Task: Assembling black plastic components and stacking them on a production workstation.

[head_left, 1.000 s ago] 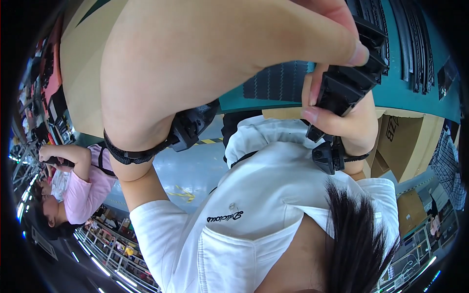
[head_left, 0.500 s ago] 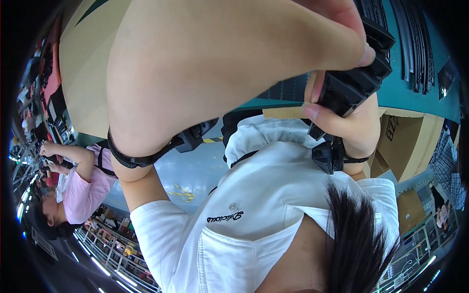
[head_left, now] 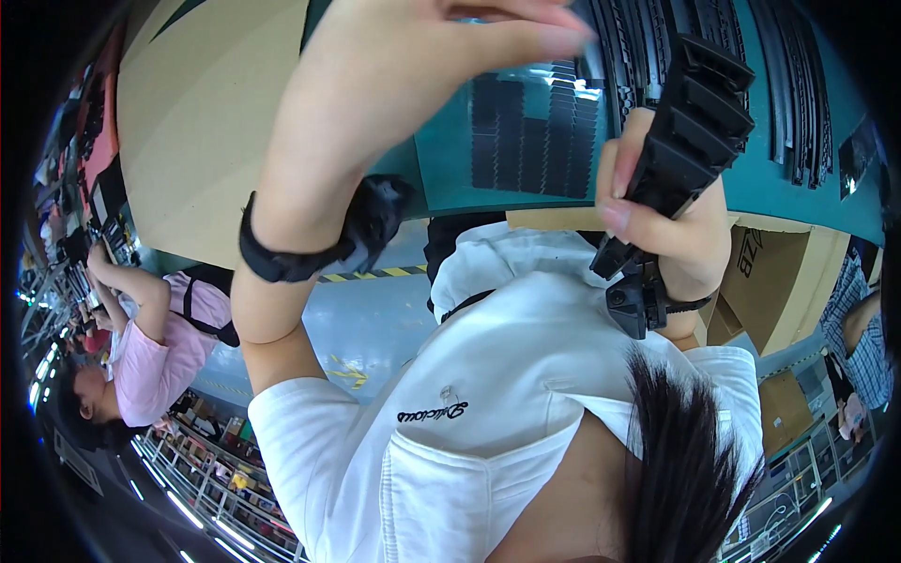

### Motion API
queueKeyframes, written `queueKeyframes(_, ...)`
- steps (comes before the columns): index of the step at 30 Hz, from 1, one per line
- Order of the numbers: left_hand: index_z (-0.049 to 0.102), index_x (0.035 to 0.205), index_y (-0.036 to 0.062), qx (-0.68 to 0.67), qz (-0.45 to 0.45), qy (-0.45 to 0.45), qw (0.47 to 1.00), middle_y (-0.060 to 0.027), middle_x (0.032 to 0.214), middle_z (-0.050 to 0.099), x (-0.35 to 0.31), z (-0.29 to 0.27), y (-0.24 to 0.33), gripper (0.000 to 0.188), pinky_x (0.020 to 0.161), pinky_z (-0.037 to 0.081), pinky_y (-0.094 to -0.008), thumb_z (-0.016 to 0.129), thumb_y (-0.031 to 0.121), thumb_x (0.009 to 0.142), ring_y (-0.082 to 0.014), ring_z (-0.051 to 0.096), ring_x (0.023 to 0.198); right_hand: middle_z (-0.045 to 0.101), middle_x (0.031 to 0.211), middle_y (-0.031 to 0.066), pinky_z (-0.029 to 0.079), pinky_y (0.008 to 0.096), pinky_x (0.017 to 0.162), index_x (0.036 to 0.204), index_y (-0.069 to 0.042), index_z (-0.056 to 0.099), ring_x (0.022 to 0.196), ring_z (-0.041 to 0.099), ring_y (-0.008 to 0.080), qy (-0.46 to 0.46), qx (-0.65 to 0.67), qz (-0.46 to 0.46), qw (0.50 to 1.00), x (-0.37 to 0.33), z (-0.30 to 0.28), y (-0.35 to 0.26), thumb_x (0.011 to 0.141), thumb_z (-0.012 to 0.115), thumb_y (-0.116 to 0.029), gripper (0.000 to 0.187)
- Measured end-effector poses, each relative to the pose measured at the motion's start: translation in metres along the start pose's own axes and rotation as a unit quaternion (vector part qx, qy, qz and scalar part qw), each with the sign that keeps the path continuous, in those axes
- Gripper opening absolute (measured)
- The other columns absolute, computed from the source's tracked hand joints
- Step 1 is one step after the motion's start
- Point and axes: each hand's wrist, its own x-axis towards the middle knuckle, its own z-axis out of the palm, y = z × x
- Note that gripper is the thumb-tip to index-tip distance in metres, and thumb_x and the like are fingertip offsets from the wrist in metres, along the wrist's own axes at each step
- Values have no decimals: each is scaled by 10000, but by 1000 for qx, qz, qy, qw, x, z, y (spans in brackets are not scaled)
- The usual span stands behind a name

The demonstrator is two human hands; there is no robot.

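A clipped left hand point(head_left: 436, 52) and a partly covered right hand point(head_left: 693, 232)
The top edge cuts off the left hand's upper side and its fingertips blur, so whether they pinch anything cannot be told; the black ribbed piece point(head_left: 692, 131) hides some of the right hand's fingers and palm, dark strips point(head_left: 802, 113) run out past the top edge, and the co-worker point(head_left: 160, 375) at far left has hands too small to read.

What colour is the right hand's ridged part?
The ridged part is black; head view shows it best.
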Motion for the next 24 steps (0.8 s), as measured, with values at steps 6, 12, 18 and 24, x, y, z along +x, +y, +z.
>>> queueKeyframes(6, 608, 723, 59, 386, 159, 150, 896, -40, 721, 589, -3, -23, -93, 102, 614, 436, -234, 644, 98, 636, -131, 555, 702, 492, 573, -19, 337, 174, 455, 674, -30, 522, 492, 443, 40, 48, -40, 18, 998, -3, -13, 13, 614, 639, -37, 131)
queueKeyframes(12, 615, 654, 109, 511, 224, 185, 809, -27, 620, 563, 5, -16, -106, 71, 537, 425, -274, 651, 129, 596, -186, 534, 641, 489, 564, -21, 337, 175, 448, 670, -30, 520, 474, 443, 40, 43, -55, 10, 997, -1, -14, 17, 612, 650, -47, 143)
queueKeyframes(18, 613, 630, 97, 527, 211, 181, 803, -30, 611, 564, 9, -12, -109, 38, 542, 422, -277, 638, 113, 606, -198, 532, 648, 487, 563, -22, 335, 171, 452, 674, -30, 521, 480, 441, 38, 47, -38, 0, 998, 0, -14, 16, 618, 650, -46, 142)
queueKeyframes(24, 615, 663, 57, 367, 108, 117, 916, -63, 707, 599, 6, -16, -89, 47, 594, 432, -267, 631, 96, 642, -178, 554, 679, 492, 575, -23, 333, 170, 465, 677, -34, 520, 495, 434, 35, 32, -33, 13, 999, -1, -14, 14, 613, 649, -35, 143)
